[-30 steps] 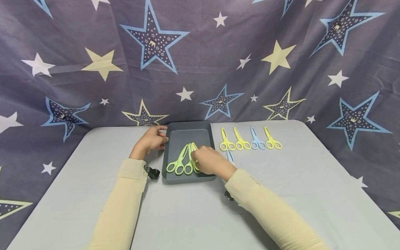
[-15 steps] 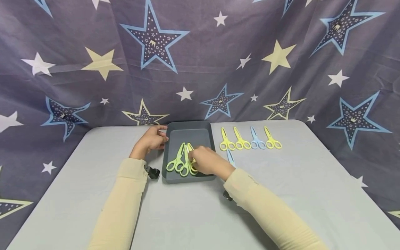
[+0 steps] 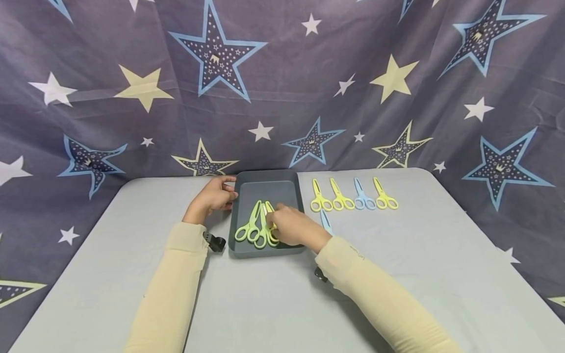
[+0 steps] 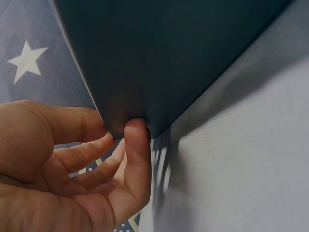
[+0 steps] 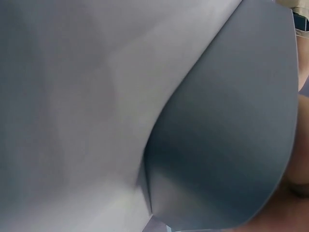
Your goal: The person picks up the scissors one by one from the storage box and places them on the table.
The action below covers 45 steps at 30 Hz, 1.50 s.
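Note:
My left hand point(image 3: 217, 195) holds the grey tray point(image 3: 265, 176) by its far left corner; in the left wrist view, curled fingers point(image 4: 137, 159) press on the tray's wall point(image 4: 159, 58). Inside the tray's near half, my right hand point(image 3: 290, 224) pinches yellow scissors point(image 3: 269, 208), partly hidden under its fingers. Beside them lie two pairs of green scissors, the left green scissors point(image 3: 250, 226) and the middle green scissors point(image 3: 262, 230), blades pointing away and handles overlapping. The right wrist view shows mostly the tray's outer wall point(image 5: 227, 121).
Right of the tray stands a row of scissors: yellow scissors point(image 3: 319, 197), more yellow scissors point(image 3: 341, 197), blue scissors point(image 3: 363, 196) and the last yellow scissors point(image 3: 384, 196). Another blue pair of scissors point(image 3: 325, 223) is partly covered by my right wrist. A star-patterned curtain point(image 3: 282, 113) hangs behind the table.
My right hand has shifted slightly left with the yellow scissors, and the middle green scissors have moved left against the other green pair. The left hand and the tray have stayed put.

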Motion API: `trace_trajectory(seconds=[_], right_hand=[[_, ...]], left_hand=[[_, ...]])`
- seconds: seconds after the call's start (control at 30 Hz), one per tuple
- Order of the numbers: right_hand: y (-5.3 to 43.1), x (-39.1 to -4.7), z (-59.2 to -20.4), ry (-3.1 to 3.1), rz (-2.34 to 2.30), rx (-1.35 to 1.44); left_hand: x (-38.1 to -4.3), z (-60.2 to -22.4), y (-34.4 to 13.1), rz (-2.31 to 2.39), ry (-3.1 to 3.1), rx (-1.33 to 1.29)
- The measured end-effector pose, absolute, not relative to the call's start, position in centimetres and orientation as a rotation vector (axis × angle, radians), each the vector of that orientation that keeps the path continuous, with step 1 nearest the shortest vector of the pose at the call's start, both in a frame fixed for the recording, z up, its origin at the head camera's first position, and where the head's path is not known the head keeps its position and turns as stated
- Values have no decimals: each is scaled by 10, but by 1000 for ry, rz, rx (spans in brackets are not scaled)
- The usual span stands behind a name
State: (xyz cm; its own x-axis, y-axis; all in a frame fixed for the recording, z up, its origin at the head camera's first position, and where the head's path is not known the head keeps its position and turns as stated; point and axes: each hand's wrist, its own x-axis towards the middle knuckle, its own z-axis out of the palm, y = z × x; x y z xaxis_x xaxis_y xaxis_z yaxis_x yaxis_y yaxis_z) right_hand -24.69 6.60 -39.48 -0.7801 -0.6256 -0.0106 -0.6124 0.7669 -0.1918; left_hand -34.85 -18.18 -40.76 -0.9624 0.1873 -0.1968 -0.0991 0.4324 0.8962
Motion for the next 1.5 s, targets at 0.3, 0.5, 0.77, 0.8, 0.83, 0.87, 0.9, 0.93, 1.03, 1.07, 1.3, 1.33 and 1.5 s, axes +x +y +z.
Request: trace_trajectory(seconds=[0.3,0.5,0.77,0.8,0.83,0.87,0.9,0.93,1.03,1.07,1.3,1.33,1.5], right_hand=[[66,-248,-392,2867,-295,-1032],[65,-247,-394,2893,-326,-984],[59,-246,-394,2915,-430,-811],[59,-246,-394,2914,-429,-802],[58,-245,-394,2912,-424,-797],[57,-245,-394,2910,-420,-792],[57,-245,-394,2907,-415,-792],[56,-245,-394,2905,-410,-792],[56,-245,-394,2907,-385,-809],[56,-245,-394,2909,-378,-818],[57,-245,-396,2924,-351,-878],[57,-245,-396,2926,-349,-884],[57,-246,-395,2928,-341,-900]], left_hand=[[-347,-406,-182,1540,2424,82],[-347,-405,-181,1539,2423,82],[-345,-404,-181,1537,2420,81],[-345,-404,-181,1537,2419,80],[-345,-404,-181,1537,2419,78],[-345,-404,-181,1535,2420,78],[-345,-404,-181,1535,2419,76],[-345,-404,-181,1536,2418,76],[-345,-404,-180,1536,2419,84],[-345,-404,-181,1538,2417,86],[-345,-404,-180,1531,2422,81],[-345,-405,-180,1530,2423,76],[-346,-405,-180,1531,2423,73]])
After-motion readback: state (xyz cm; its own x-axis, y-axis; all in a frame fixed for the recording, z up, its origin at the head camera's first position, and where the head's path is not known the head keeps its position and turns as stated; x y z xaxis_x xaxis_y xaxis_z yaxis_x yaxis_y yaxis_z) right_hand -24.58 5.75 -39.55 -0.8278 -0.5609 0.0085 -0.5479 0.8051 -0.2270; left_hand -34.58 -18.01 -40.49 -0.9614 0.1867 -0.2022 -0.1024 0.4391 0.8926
